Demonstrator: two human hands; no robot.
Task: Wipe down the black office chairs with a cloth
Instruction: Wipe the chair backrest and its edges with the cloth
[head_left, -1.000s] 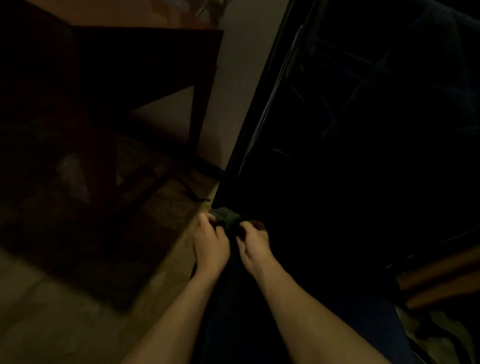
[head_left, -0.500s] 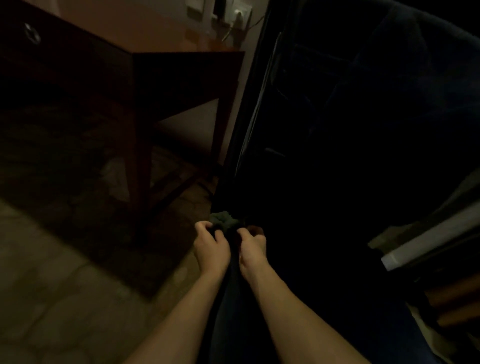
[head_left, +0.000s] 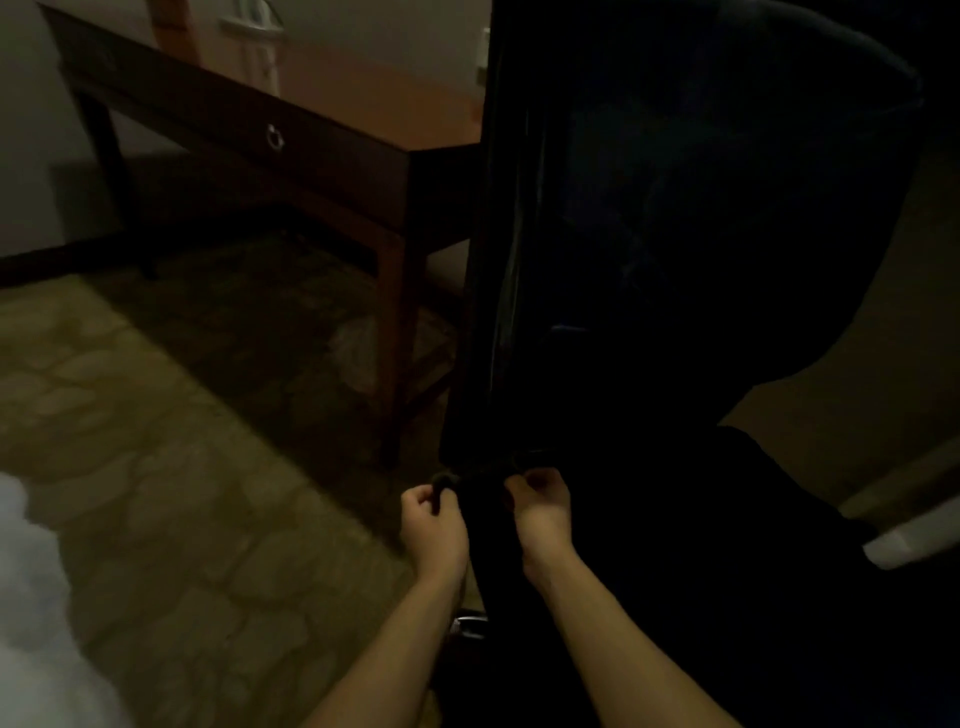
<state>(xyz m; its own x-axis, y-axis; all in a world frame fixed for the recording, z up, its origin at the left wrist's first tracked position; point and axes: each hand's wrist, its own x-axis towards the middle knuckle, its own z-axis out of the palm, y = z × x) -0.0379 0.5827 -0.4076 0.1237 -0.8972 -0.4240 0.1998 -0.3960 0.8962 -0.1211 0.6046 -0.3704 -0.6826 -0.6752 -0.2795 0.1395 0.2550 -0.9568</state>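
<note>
Dim room, patterned carpet (head_left: 171, 467), dark wooden desk (head_left: 311, 150) at rear left with ring pull on drawer. Black office chair (head_left: 675, 234) fills right half, glossy back edge facing camera. Left hand (head_left: 434, 530) and right hand (head_left: 540, 512) both curled, pinching dark cloth (head_left: 470, 480) – cloth stretched between them just under chair back's lower edge. Contact with chair unclear – too dark.
</note>
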